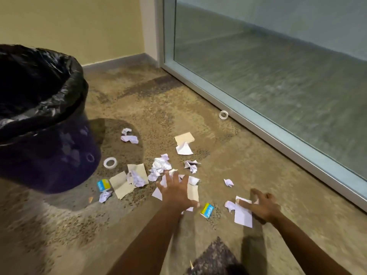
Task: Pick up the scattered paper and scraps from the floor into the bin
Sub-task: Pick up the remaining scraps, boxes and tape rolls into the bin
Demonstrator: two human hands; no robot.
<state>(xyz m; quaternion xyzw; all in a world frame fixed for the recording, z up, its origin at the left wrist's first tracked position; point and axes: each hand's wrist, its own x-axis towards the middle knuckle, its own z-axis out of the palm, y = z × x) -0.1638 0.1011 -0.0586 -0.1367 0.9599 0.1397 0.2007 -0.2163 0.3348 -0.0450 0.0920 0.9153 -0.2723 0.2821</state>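
Both hands are spreading open for me: left hand (175,192) over scraps right of the bin (45,120), right hand (262,208) pressing a white sheet (243,216) farther right.

— What lies beyond the right hand (262,209)?
— A frosted glass panel (278,76) in a metal frame (258,124), well apart from it.
— And nearer than the hand?
— A dark rug patch (216,257), left of its forearm.

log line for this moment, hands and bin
left hand: open, over paper pile | right hand: on white sheet | bin: left, black liner
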